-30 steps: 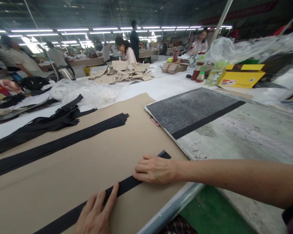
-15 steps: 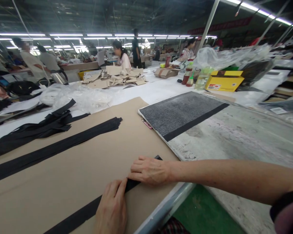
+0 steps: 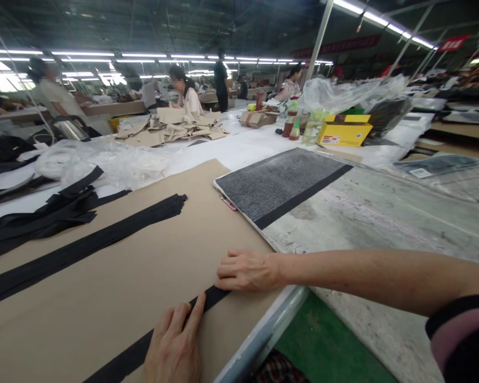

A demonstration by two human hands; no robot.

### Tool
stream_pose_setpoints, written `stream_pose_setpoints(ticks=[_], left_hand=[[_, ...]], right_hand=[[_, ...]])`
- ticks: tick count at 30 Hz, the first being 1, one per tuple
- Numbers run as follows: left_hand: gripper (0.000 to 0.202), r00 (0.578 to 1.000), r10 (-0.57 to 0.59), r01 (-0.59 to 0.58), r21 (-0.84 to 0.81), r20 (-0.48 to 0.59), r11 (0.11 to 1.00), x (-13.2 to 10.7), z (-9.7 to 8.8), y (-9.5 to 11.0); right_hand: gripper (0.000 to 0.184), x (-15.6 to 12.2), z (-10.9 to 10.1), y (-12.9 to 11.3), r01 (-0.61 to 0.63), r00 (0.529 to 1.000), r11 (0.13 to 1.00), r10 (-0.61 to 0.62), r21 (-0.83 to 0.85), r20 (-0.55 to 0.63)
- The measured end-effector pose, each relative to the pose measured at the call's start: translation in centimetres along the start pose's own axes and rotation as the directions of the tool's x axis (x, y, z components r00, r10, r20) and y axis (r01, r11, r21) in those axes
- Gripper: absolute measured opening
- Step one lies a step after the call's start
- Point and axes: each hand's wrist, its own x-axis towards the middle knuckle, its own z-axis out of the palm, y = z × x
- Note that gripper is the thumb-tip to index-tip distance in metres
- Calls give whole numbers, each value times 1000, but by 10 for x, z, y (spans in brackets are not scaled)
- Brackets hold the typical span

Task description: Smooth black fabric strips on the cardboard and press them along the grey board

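A long black fabric strip point(image 3: 122, 360) lies slantwise over the beige sheet point(image 3: 143, 276) near the front edge of the table. My left hand point(image 3: 175, 340) rests on this strip, its fingers stretched out and slightly apart, the index fingertip pressing on the upper side. Just beyond it my right hand point(image 3: 249, 272) has its fingers curled down over the strip's far end, which is hidden beneath the palm. Further back on the sheet lie a stack of similar black strips point(image 3: 143, 221) and a looser, tangled bunch of them point(image 3: 59, 213).
To the right, a stained pale board point(image 3: 367, 213) carries a dark grey textured piece point(image 3: 283, 178) with a black border. Behind stand a yellow box point(image 3: 345, 132), bottles point(image 3: 291, 122), clear plastic point(image 3: 99, 159) and piled beige pieces point(image 3: 175, 127). People work in the background.
My left hand has slid a little back along the strip, widening the gap between my hands. The strip's far end, showing past my right hand before, is now covered. The view has turned slightly right.
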Motion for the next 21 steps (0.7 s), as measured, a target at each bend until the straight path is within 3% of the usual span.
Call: stream_pose_setpoints(ticks=[4,15,21], left_hand=[[66,994,-91,90,33,53,995,6,-8,11],[75,978,-88,61,144,187,988,15,-14,16],[73,985,-50,17,195,166,981,14,-11,16]], right_hand=[[18,-9,-4,3,3,1000,1000,-3,-13,15],[20,-27,-9,6,-4,1000,999,6,-44,28],[18,-40,-15,7,-38,998,997,41,-68,38]])
